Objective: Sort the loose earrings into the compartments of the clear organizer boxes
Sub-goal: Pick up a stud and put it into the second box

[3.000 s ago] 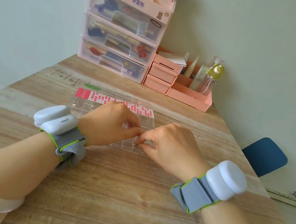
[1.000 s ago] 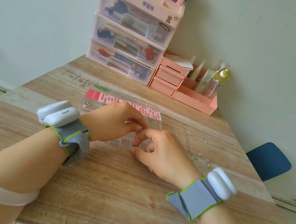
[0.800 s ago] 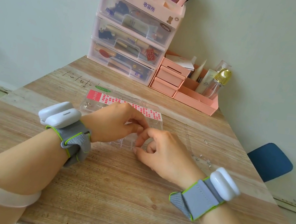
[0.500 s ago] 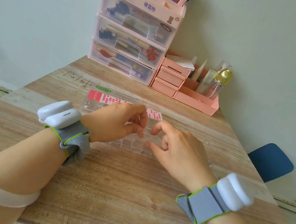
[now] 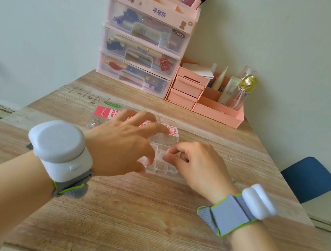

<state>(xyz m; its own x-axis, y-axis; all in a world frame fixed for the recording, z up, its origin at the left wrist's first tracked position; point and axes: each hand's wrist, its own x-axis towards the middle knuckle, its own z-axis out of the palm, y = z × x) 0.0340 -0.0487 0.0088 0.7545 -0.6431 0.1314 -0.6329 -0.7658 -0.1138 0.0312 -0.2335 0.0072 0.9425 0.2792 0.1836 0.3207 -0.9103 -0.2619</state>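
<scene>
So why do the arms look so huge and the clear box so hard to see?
Head view: the wide lens stretches whatever is near, so the left hand and right hand loom; the clear organizer box is see-through and slightly soft, hiding tiny earrings.

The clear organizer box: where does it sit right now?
Head view: the clear organizer box lies mid-table, between and partly under the left hand and right hand, nearer than the pink drawer tower.

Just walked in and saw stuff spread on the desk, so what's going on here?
A person is sorting earrings at a wooden table. The left hand is spread with straight fingers over a clear organizer box. The right hand is over the box's near right corner, thumb and forefinger pinched together, though whether they hold an earring is too small to tell. A few loose earrings lie on the table to the right.
</scene>
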